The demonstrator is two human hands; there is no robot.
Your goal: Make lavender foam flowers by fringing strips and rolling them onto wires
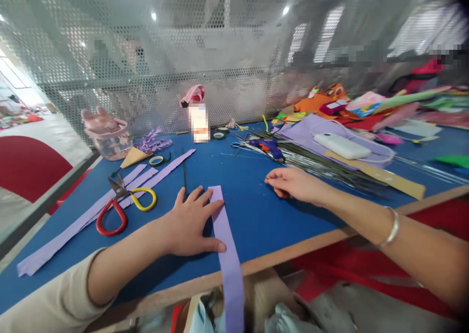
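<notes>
My left hand [194, 225] lies with its fingers spread, thumb and fingertips touching a purple crepe paper strip [226, 235] that hangs over the table's front edge. My right hand [291, 184] is off to the right above the blue table, fingers curled and pinched together; whatever is in them, if anything, cannot be made out. Scissors [122, 196] with one red and one yellow handle rest partly open left of my left hand, on top of more purple strips [76, 230]. Beyond my left fingers lies a thin dark green stem [184, 172].
At the back left stand a pink clear cup [108, 135], a tape roll [156, 160] and purple shreds [156, 140]. Right of centre are a blue glue gun [269, 147], a bundle of wires [322, 174] and a white device [342, 146]. A perforated metal screen [234, 50] rises behind.
</notes>
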